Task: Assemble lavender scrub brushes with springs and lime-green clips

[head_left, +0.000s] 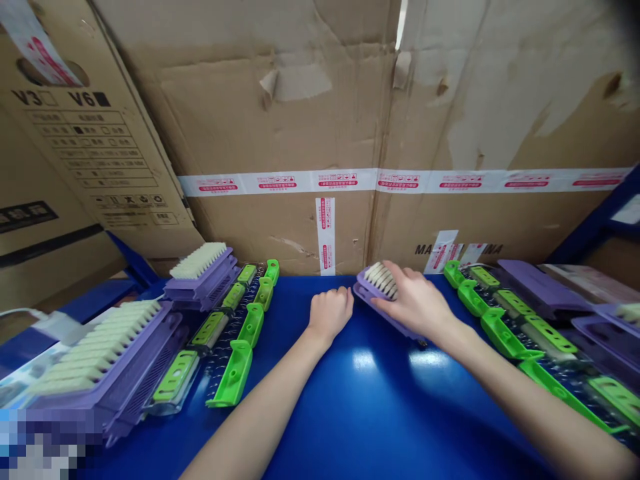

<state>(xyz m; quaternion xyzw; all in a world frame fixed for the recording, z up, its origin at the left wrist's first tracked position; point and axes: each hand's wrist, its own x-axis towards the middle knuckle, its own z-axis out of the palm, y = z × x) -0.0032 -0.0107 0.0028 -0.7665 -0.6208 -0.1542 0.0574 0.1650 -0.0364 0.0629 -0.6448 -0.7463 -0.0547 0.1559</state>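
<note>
Behind, 1 taped cardboard wall [280,133], glossy blue tabletop [380,407]

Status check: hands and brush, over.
Left hand curled, beside purple brush. Right hand gripping it, bristles up. Green pieces along both sides, cardboard behind.

bare hands [331,313] and slender bare forearms [270,397], smoothly tapered toward narrow bare wrists [319,335]

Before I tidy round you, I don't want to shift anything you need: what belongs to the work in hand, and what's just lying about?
Seems to belong:
purple brush piece in the right hand
stacked purple brush pieces at left, likely
green pieces in rows on both sides, likely

Probably just there:
white plug, far left
cardboard behind
</note>
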